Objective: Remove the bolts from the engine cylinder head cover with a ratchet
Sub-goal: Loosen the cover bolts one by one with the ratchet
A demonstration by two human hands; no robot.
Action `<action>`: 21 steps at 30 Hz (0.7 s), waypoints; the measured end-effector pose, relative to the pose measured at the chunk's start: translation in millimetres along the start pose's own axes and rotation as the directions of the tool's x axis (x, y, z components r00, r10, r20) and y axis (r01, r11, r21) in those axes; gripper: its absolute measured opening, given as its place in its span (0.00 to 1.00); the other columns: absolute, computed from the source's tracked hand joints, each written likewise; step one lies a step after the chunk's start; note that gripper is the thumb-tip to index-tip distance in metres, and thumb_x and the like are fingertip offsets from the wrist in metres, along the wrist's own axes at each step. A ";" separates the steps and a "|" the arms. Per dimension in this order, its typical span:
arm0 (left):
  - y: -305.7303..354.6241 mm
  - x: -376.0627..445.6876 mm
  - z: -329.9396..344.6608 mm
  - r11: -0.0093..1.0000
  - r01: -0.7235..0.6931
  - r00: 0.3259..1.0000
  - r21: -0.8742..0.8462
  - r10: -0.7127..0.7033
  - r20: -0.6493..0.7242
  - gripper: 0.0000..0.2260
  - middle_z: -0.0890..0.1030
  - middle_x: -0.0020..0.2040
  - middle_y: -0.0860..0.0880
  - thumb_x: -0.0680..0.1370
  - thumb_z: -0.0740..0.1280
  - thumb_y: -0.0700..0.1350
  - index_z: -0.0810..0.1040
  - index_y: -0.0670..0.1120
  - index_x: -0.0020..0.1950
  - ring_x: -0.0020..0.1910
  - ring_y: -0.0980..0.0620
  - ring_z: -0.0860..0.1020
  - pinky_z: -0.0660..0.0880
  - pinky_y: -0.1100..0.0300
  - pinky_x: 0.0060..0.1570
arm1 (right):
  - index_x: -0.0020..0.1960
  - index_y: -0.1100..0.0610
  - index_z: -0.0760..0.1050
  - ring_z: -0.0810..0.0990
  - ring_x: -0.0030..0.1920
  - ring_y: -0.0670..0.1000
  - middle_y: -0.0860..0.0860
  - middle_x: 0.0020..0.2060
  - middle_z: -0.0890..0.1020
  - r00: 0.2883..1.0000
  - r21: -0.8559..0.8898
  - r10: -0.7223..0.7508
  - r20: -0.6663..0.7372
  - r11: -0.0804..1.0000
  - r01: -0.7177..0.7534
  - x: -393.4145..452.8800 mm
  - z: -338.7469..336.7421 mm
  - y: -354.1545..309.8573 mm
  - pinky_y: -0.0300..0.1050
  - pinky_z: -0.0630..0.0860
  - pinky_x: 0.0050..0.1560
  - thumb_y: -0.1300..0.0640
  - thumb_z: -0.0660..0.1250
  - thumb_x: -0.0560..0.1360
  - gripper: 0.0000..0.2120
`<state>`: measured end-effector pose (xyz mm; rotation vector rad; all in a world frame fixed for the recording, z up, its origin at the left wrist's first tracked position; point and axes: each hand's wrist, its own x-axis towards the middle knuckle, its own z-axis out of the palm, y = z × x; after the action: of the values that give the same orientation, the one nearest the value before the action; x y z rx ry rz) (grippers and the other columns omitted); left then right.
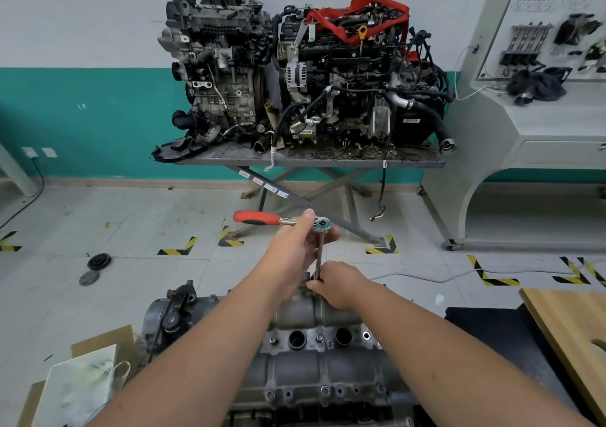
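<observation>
Both forearms are reaching out from the bottom of the view across the engine cylinder head cover (314, 357), which is lying just below the camera with its near edge closest. Along that near edge and around the two spark plug wells, several bolts (325, 390) are sitting in place, so most of the removal looks to be ahead. The left hand (292, 256) is wrapping around the ratchet (288, 220) near its head, thumb pressing on top, while the red handle is sticking out to the left, free of any grip. A long extension bar (318, 256) is dropping from the ratchet head toward the far edge of the cover. The right hand (341, 284) is curling its fingers around the lower end of that bar, pinching it where it meets the cover; the socket and the bolt under it are hidden by the fingers, so whether that bolt is loose cannot be told. Judging by this, the person is working on a far-side bolt, with the nearer ones untouched. Beyond, two complete engines (295, 72) are standing on a scissor lift table.
</observation>
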<state>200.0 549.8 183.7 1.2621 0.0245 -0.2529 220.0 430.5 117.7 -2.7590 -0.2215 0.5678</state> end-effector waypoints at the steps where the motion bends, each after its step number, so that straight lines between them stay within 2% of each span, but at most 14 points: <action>1: 3.6 -1.0 -4.0 1.000 0.017 0.999 0.019 -0.018 0.042 0.17 0.86 0.46 0.46 0.86 0.55 0.53 0.79 0.45 0.49 0.54 0.50 0.84 0.73 0.50 0.58 | 0.36 0.52 0.66 0.73 0.43 0.55 0.52 0.38 0.75 1.000 0.001 -0.006 -0.002 1.000 0.006 -0.8 0.0 -0.1 0.45 0.66 0.44 0.47 0.61 0.82 0.17; 3: 9.7 -3.4 -11.0 0.998 0.053 0.995 0.038 -0.056 0.083 0.15 0.85 0.46 0.44 0.85 0.57 0.51 0.77 0.45 0.49 0.54 0.47 0.84 0.73 0.48 0.61 | 0.35 0.51 0.64 0.73 0.43 0.55 0.52 0.39 0.74 1.000 -0.003 -0.015 -0.008 1.000 0.015 -1.6 0.0 0.4 0.45 0.66 0.44 0.48 0.61 0.81 0.17; 6: 18.7 -2.9 -14.1 0.993 0.062 0.995 0.099 -0.069 0.073 0.13 0.85 0.44 0.45 0.85 0.58 0.49 0.76 0.44 0.49 0.50 0.47 0.85 0.76 0.52 0.55 | 0.39 0.53 0.67 0.73 0.43 0.55 0.53 0.42 0.76 1.000 -0.019 -0.020 -0.006 1.000 0.020 -3.0 -0.8 -0.9 0.45 0.66 0.44 0.48 0.61 0.81 0.15; 9: 25.6 -0.4 -9.5 0.971 0.061 0.996 0.230 -0.073 0.046 0.13 0.85 0.41 0.47 0.85 0.56 0.51 0.75 0.45 0.49 0.46 0.49 0.85 0.76 0.53 0.52 | 0.45 0.54 0.70 0.73 0.44 0.55 0.54 0.43 0.77 0.999 -0.026 -0.039 -0.011 0.999 0.038 -1.2 0.3 0.0 0.46 0.66 0.44 0.47 0.61 0.81 0.12; 14: 41.4 3.7 4.0 0.842 0.059 0.997 0.537 -0.078 0.013 0.10 0.84 0.35 0.50 0.82 0.55 0.48 0.75 0.47 0.51 0.40 0.52 0.84 0.73 0.50 0.50 | 0.43 0.54 0.69 0.73 0.43 0.55 0.54 0.43 0.78 0.999 -0.046 -0.040 -0.013 0.998 0.040 -1.4 0.8 0.0 0.46 0.66 0.44 0.47 0.60 0.81 0.12; 16: 46.7 4.2 10.4 0.732 0.020 0.998 0.681 -0.050 0.025 0.10 0.84 0.35 0.50 0.81 0.55 0.46 0.75 0.46 0.51 0.38 0.52 0.84 0.72 0.53 0.44 | 0.39 0.53 0.66 0.73 0.43 0.55 0.54 0.42 0.77 1.000 -0.054 -0.026 -0.011 0.998 0.025 -1.4 1.6 -0.2 0.46 0.66 0.44 0.47 0.60 0.81 0.15; 18: 48.6 4.6 15.4 0.567 -0.051 0.998 0.822 0.002 0.061 0.12 0.85 0.36 0.49 0.82 0.54 0.47 0.76 0.45 0.50 0.36 0.56 0.83 0.71 0.57 0.38 | 0.39 0.53 0.66 0.73 0.43 0.55 0.54 0.42 0.77 1.000 -0.043 -0.024 -0.008 0.999 0.024 -0.3 2.8 0.5 0.46 0.65 0.44 0.47 0.60 0.81 0.14; 20: 46.9 4.8 17.9 0.344 -0.144 0.989 0.928 0.072 0.127 0.12 0.83 0.38 0.48 0.83 0.56 0.50 0.75 0.46 0.47 0.36 0.55 0.81 0.71 0.58 0.33 | 0.43 0.55 0.68 0.75 0.46 0.57 0.57 0.46 0.79 1.000 -0.043 -0.027 -0.006 0.999 0.027 -0.5 1.9 0.0 0.46 0.66 0.44 0.47 0.60 0.81 0.13; 21: 45.2 5.2 18.8 0.201 -0.189 0.980 0.961 0.107 0.170 0.12 0.81 0.39 0.49 0.83 0.57 0.51 0.73 0.47 0.47 0.39 0.51 0.81 0.72 0.57 0.34 | 0.46 0.56 0.69 0.77 0.49 0.58 0.57 0.49 0.80 0.999 -0.044 -0.042 -0.014 0.998 0.042 1.0 3.2 1.3 0.46 0.66 0.45 0.47 0.60 0.81 0.12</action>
<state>211.9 543.8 231.0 2.5757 -0.3984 -0.1119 219.8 430.4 114.1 -2.7926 -0.2912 0.5369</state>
